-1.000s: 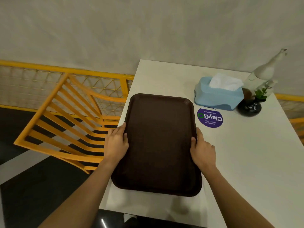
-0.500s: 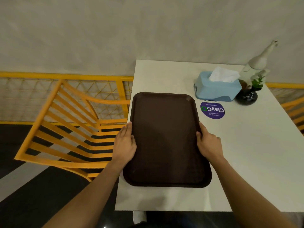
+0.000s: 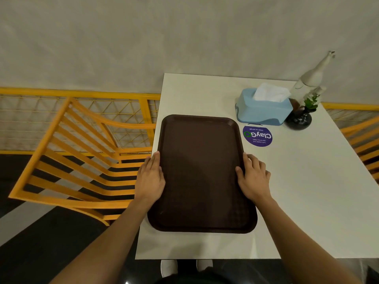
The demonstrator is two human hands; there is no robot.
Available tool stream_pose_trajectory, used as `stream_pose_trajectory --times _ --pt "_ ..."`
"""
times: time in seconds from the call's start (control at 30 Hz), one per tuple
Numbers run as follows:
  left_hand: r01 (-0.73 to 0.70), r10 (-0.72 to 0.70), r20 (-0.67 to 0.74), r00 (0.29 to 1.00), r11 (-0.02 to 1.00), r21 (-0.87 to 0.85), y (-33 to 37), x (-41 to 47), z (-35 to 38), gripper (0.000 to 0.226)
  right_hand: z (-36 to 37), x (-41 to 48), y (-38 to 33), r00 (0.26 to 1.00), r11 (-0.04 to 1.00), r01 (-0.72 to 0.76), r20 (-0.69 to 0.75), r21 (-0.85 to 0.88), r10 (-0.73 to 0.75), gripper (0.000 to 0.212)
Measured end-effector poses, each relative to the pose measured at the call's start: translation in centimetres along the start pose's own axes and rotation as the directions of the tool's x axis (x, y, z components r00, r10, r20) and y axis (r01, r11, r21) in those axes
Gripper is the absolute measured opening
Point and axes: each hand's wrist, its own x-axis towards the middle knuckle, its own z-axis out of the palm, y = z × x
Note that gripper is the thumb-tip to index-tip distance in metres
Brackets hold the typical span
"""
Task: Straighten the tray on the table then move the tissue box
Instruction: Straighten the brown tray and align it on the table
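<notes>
Gripping the brown tray [image 3: 202, 173] at both long edges, we had our left hand [image 3: 150, 179] and right hand [image 3: 253, 179] clamped on its rims, thumbs on top. Tray lay flat on the white table [image 3: 307, 191], approx. square w/ the table's left edge. Beyond the tray's far right corner sat the blue tissue box [image 3: 263, 111], a purple sticker [image 3: 257, 136] between them.

yellow chair [image 3: 82, 160], purple sticker [image 3: 257, 136], white bottle [image 3: 313, 78], dark vase [image 3: 298, 120]
</notes>
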Motion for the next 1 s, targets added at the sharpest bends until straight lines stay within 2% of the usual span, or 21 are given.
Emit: stream_pose_trajectory --times 0.17,0.47,1.0 --pt "0.002 -0.002 -0.001 1.0 1.0 0.013 0.1 -0.3 -0.1 0.055 0.2 0.2 0.2 0.998 0.998 0.058 0.037 0.027 -0.059 0.064" --pt "0.007 -0.007 0.0 1.0 1.0 -0.011 0.4 -0.2 0.2 0.055 0.0 1.0 1.0 0.99 0.997 0.075 0.117 0.001 -0.075 0.066" --pt "-0.009 0.009 0.01 1.0 0.999 -0.035 0.8 -0.3 -0.2 0.055 0.4 1.6 1.5 0.989 0.996 0.084 0.124 0.003 -0.084 0.066"
